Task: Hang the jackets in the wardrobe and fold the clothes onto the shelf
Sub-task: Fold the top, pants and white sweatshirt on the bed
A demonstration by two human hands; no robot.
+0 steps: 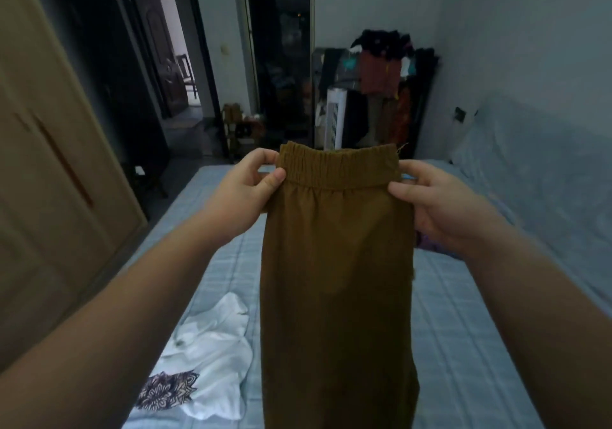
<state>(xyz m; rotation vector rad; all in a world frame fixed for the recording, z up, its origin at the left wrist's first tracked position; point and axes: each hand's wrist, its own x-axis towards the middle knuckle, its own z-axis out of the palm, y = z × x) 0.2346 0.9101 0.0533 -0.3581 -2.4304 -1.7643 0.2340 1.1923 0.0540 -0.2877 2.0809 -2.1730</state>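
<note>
A mustard-brown garment (337, 263) with an elastic waistband hangs upright in front of me over the bed. My left hand (246, 190) pinches the waistband's left end. My right hand (440, 203) grips the right end. The cloth falls straight down and leaves the frame at the bottom. A white garment (212, 352) lies crumpled on the bed at the lower left, with a dark patterned cloth (165, 392) beside it. The wooden wardrobe door (49, 180) stands at the left.
The bed with its blue checked sheet (463, 346) fills the lower middle. A rack of hanging clothes (381, 81) and a white tower fan (334, 120) stand at the far wall. Two dark doorways open beyond the bed. A purple cloth (427, 243) peeks behind my right hand.
</note>
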